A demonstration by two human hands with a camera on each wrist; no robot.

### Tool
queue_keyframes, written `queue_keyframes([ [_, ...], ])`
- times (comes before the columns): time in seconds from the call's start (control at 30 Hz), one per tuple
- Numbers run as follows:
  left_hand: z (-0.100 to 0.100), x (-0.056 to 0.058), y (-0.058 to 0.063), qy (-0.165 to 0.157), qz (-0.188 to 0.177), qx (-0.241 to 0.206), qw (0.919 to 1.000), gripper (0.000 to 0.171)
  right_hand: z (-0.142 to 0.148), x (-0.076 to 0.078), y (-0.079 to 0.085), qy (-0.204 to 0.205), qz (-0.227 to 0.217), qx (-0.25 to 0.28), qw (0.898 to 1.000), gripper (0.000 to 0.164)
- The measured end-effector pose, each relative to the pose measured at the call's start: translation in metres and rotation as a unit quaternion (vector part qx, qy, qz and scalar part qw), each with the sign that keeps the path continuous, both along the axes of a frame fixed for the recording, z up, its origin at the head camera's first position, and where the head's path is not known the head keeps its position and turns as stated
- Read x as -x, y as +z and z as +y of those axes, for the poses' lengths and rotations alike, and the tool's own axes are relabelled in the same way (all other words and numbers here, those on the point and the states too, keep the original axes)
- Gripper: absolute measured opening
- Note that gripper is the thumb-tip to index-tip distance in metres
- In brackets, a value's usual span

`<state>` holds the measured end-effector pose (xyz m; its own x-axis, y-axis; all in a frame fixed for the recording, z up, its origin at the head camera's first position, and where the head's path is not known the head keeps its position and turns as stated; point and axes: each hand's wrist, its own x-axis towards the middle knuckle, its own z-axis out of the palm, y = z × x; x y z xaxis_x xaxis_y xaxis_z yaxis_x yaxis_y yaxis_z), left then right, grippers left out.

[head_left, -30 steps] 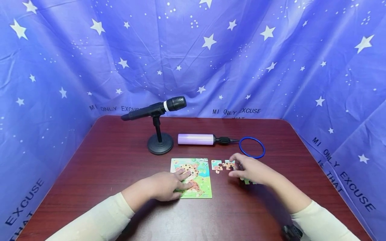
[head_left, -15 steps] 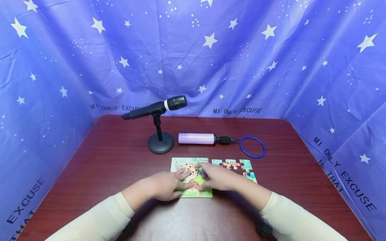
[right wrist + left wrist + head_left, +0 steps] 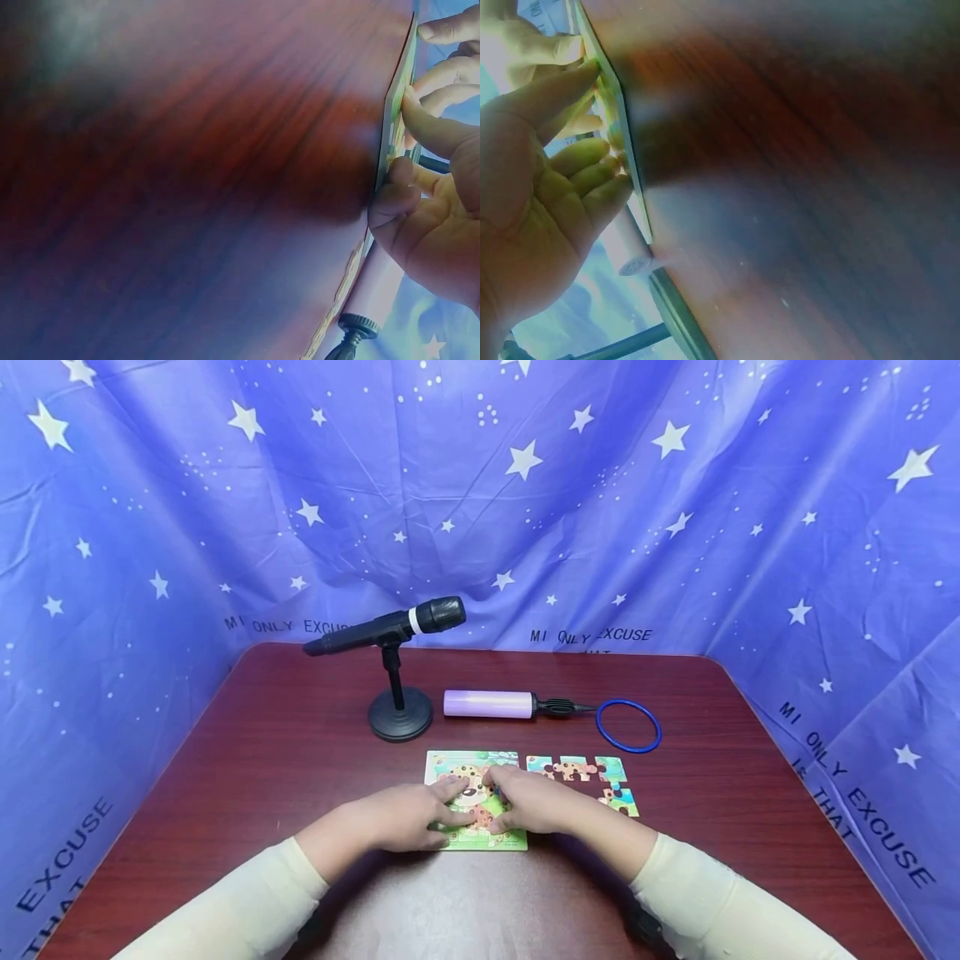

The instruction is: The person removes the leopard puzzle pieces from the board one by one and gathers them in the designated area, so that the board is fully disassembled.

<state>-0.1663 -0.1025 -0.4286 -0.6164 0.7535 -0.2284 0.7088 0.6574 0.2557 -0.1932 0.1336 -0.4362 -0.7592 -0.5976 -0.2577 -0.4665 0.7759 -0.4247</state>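
Observation:
A square jigsaw puzzle (image 3: pixel 516 843) with a spotted cartoon animal lies flat on the table in the head view. My left hand (image 3: pixel 405 817) rests on its left half, fingers spread over the picture. From the right, my right hand (image 3: pixel 536 802) reaches over the puzzle with bent fingers and thumb touching its surface. I cannot tell whether it pinches a piece, as the hand covers that spot. Loose puzzle pieces (image 3: pixel 611 768) lie just right of the board. Both wrist views show fingertips at the thin puzzle board (image 3: pixel 622 105).
Behind the puzzle lie a lilac hand pump (image 3: pixel 489 704) with a black nozzle and a blue ring (image 3: pixel 658 739). A black microphone (image 3: pixel 360 637) on a round-based stand (image 3: pixel 400 717) is at the back left. Starry blue curtains (image 3: pixel 480 485) surround the dark red table (image 3: pixel 225 760).
My right hand has moved left from the loose pieces onto the puzzle, uncovering several of those pieces. My left hand has stayed on the board, shifting slightly.

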Motion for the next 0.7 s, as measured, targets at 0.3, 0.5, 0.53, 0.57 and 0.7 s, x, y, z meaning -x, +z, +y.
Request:
queue_keyframes([
  [0.3, -0.0005, -0.0060, 0.0060, 0.021, 0.011, 0.041, 0.9989, 0.045, -0.0008, 0.0011, 0.0003, 0.004, -0.005, 0.000, 1.000, 0.053],
  [0.5, -0.0006, -0.0050, 0.0064, 0.003, 0.025, 0.058, 0.9980, 0.045, 0.0019, 0.0018, -0.0012, 0.001, -0.006, 0.022, 1.000, 0.060],
  [0.53, -0.0006, -0.0051, 0.0070, 0.004, 0.025, 0.059, 0.9979, 0.045, 0.0021, 0.0020, -0.0009, 0.001, -0.006, 0.024, 1.000, 0.061],
  [0.57, -0.0004, -0.0050, 0.0074, 0.004, 0.025, 0.059, 0.9979, 0.045, 0.0024, 0.0022, -0.0004, 0.001, -0.007, 0.026, 1.000, 0.061],
  [0.7, 0.0007, -0.0051, 0.0093, 0.005, 0.018, 0.062, 0.9979, 0.045, 0.0037, 0.0037, 0.0031, -0.002, -0.023, 0.040, 0.999, 0.055],
])
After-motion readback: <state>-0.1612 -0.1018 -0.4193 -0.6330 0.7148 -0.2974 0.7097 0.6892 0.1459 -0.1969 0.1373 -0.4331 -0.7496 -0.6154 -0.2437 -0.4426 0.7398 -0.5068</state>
